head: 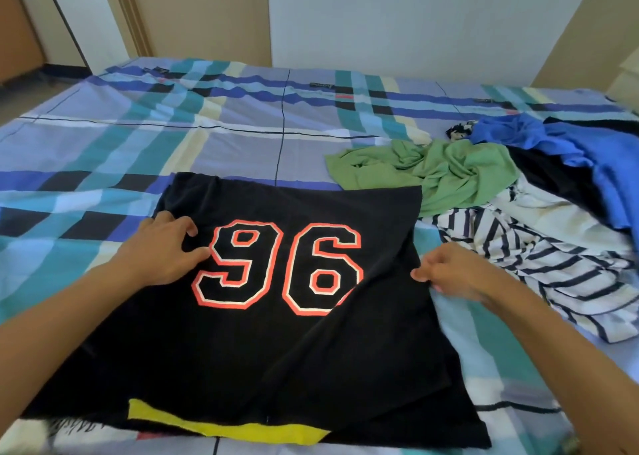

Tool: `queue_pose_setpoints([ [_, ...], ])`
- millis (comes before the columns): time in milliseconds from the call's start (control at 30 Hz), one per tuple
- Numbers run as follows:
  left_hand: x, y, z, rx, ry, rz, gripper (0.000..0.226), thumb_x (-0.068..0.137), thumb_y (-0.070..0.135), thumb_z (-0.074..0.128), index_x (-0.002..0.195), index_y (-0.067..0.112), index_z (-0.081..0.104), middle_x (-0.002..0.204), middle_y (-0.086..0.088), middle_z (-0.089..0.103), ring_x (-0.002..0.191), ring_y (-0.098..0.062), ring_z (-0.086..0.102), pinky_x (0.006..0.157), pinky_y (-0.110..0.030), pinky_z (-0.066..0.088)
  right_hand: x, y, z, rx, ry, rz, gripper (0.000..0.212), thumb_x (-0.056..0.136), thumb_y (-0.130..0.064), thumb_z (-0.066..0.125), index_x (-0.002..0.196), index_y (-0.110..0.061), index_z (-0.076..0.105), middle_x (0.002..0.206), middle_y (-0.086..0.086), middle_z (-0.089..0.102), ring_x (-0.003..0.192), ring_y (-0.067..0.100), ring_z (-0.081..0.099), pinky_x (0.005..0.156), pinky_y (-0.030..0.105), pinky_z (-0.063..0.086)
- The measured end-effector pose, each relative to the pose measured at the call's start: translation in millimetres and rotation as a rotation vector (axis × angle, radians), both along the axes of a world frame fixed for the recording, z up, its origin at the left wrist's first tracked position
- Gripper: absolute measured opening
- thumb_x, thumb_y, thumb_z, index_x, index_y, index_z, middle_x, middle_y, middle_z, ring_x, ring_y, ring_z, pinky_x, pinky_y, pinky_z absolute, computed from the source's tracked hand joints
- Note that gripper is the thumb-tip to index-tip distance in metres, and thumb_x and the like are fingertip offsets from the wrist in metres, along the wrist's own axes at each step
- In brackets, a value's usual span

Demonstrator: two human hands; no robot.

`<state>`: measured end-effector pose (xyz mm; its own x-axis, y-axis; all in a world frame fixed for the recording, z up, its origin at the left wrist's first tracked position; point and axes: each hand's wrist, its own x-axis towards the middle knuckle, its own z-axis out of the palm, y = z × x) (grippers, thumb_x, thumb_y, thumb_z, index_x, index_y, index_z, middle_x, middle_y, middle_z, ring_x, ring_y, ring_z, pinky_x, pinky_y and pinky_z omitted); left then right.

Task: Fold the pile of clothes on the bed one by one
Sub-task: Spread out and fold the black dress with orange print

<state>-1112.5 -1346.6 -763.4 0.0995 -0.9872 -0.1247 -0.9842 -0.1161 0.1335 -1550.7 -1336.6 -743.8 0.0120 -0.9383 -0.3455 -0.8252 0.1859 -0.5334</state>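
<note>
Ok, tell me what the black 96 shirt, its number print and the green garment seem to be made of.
The black 96 shirt looks like soft matte knit, probably cotton jersey: it lies limp with shallow creases. The number print is flat orange and white, likely printed or heat-pressed; no stitching shows. The green garment seems a thin matte knit, twisted into soft folds; fibre unclear.
</note>
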Motion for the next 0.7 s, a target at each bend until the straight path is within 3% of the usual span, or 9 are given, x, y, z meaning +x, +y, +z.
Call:
queue_pose_setpoints([
  [133, -11, -1, 2, 0.034, -0.099, 0.046, 0.057, 0.088, 0.059, 0.057, 0.129, 0.020, 0.050, 0.134, -0.014, 0.046, 0.125, -0.036, 0.044, 0.102, -0.050, 0.045, -10, -2, 14, 0.158, 0.045, 0.070, 0.039, 0.088, -0.017, 0.071, 0.053, -0.012, 0.056, 0.050, 0.001, 0.055, 0.047, 0.011, 0.049, 0.056, 0.024, 0.043],
  [233, -55, 16, 7, -0.160, -0.225, -0.047, 0.060, 0.089, 0.060, 0.050, 0.134, 0.020, 0.047, 0.142, -0.011, 0.042, 0.130, -0.034, 0.042, 0.102, -0.049, 0.044, -6, -14, 0, -0.016, 0.022, -0.095, 0.021, 0.086, -0.035, 0.073, 0.083, -0.015, 0.064, 0.078, 0.004, 0.068, 0.075, 0.021, 0.065, 0.078, 0.037, 0.053],
  [333, -116, 54, 8, -0.316, 0.129, -0.459, 0.057, 0.088, 0.062, 0.042, 0.127, 0.023, 0.052, 0.138, -0.003, 0.044, 0.127, -0.025, 0.042, 0.101, -0.045, 0.043, 4, -26, -6, -0.122, -0.243, -0.274, 0.058, 0.073, -0.061, 0.072, 0.117, -0.029, 0.051, 0.102, 0.005, 0.070, 0.095, 0.025, 0.069, 0.093, 0.047, 0.054],
  [400, -155, 82, 1, -0.231, 0.288, -0.741, 0.054, 0.092, 0.063, 0.042, 0.130, 0.024, 0.050, 0.140, -0.001, 0.040, 0.131, -0.022, 0.038, 0.105, -0.043, 0.039, 10, -29, -9, -0.141, -0.442, -0.266, 0.057, 0.079, -0.048, 0.077, 0.123, -0.031, 0.045, 0.109, 0.007, 0.069, 0.099, 0.025, 0.069, 0.094, 0.045, 0.055],
  [433, -174, 96, -6, -0.212, 0.275, -0.842, 0.054, 0.093, 0.063, 0.041, 0.131, 0.025, 0.049, 0.140, -0.003, 0.040, 0.131, -0.023, 0.038, 0.106, -0.042, 0.039, 12, -30, -10, -0.155, -0.508, -0.251, 0.052, 0.083, -0.037, 0.078, 0.123, -0.031, 0.045, 0.113, 0.008, 0.067, 0.100, 0.024, 0.068, 0.092, 0.043, 0.055],
  [467, -193, 109, -14, -0.223, 0.225, -0.927, 0.053, 0.092, 0.064, 0.041, 0.130, 0.027, 0.050, 0.136, -0.005, 0.044, 0.126, -0.025, 0.043, 0.103, -0.040, 0.041, 14, -30, -12, -0.167, -0.562, -0.238, 0.050, 0.085, -0.028, 0.078, 0.122, -0.033, 0.046, 0.116, 0.009, 0.065, 0.101, 0.024, 0.067, 0.090, 0.042, 0.056],
  [533, -224, 125, -32, -0.161, 0.098, -1.057, 0.045, 0.091, 0.062, 0.038, 0.122, 0.036, 0.057, 0.111, -0.001, 0.054, 0.098, -0.020, 0.054, 0.083, -0.029, 0.049, 18, -29, -17, -0.166, -0.627, -0.223, 0.048, 0.084, -0.016, 0.079, 0.117, -0.036, 0.051, 0.121, 0.009, 0.062, 0.107, 0.028, 0.067, 0.089, 0.044, 0.057],
  [600, -246, 126, -30, -0.019, 0.047, -1.060, 0.043, 0.091, 0.049, 0.028, 0.126, 0.047, 0.054, 0.084, 0.004, 0.049, 0.067, -0.015, 0.048, 0.056, -0.021, 0.039, 19, -28, -21, -0.166, -0.663, -0.239, 0.048, 0.082, -0.006, 0.078, 0.114, -0.034, 0.055, 0.122, 0.011, 0.062, 0.107, 0.032, 0.067, 0.083, 0.041, 0.059],
  [700, -265, 130, -19, -0.084, -0.014, -1.112, 0.051, 0.099, 0.035, 0.015, 0.146, 0.043, 0.032, 0.080, -0.008, 0.035, 0.053, -0.022, 0.033, 0.045, -0.024, 0.019, 22, -34, -24, -0.147, -0.753, -0.283, 0.047, 0.080, 0.000, 0.076, 0.114, -0.027, 0.060, 0.122, 0.018, 0.064, 0.104, 0.036, 0.069, 0.081, 0.041, 0.059],
])
